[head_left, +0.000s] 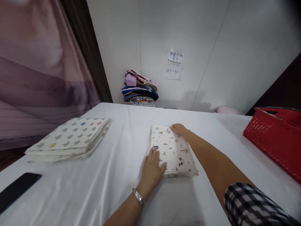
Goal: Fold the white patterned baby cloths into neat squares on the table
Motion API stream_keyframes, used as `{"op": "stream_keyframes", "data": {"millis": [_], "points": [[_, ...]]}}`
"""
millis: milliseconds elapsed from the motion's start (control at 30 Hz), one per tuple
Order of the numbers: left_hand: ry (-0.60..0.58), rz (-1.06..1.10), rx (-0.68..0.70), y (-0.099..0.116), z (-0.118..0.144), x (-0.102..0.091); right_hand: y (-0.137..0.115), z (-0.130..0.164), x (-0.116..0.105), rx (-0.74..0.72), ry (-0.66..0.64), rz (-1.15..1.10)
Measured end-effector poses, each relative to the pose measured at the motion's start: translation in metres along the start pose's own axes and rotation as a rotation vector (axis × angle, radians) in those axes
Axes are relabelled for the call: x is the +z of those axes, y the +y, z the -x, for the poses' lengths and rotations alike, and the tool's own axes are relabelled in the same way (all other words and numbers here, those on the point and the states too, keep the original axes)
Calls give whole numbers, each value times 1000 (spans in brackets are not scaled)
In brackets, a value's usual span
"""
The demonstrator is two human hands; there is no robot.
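A folded white cloth [168, 147] printed with small plants and animal figures lies on the white-covered table [127, 175] in front of me. My left hand [151, 168] rests flat on its near left side, fingers stretched out and a little spread, with a silver bracelet at the wrist. At the cloth's far right corner, my right hand [180, 128] touches the edge. The right fingers are mostly hidden, so I cannot tell whether they grip the fabric. The cloth is several layers thick, as its near edge shows.
Left on the table lies another folded cloth [72, 135] with grey mouse-head shapes; nearer is a black phone-like slab [17, 190]. A red plastic basket [275, 138] stands at the right. Beyond the far edge, stacked folded fabrics [139, 88] lean near the wall under paper notes [173, 71].
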State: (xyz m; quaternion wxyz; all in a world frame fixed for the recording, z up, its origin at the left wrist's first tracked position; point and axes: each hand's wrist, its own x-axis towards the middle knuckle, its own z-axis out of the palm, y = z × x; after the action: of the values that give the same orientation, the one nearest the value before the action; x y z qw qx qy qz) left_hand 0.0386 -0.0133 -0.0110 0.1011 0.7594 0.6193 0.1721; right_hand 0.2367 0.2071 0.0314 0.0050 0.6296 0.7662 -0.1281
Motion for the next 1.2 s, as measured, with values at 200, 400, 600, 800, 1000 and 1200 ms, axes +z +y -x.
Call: {"op": "stream_keyframes", "data": {"millis": [200, 400, 600, 800, 1000, 1200], "points": [[15, -4, 8, 0, 0, 0, 20, 3, 5, 28, 6, 10], [43, -25, 35, -2, 1, 3, 21, 0, 6, 39, -15, 27], [142, -51, 73, -12, -6, 3, 42, 11, 0, 102, -33, 24], [183, 47, -36, -27, -16, 1, 99, 59, 2, 287, 24, -19], [164, 110, 26, -25, -17, 2, 140, 121, 12, 511, 87, -96], [144, 205, 62, -14, -9, -1, 142, 166, 19, 600, 111, -200]]}}
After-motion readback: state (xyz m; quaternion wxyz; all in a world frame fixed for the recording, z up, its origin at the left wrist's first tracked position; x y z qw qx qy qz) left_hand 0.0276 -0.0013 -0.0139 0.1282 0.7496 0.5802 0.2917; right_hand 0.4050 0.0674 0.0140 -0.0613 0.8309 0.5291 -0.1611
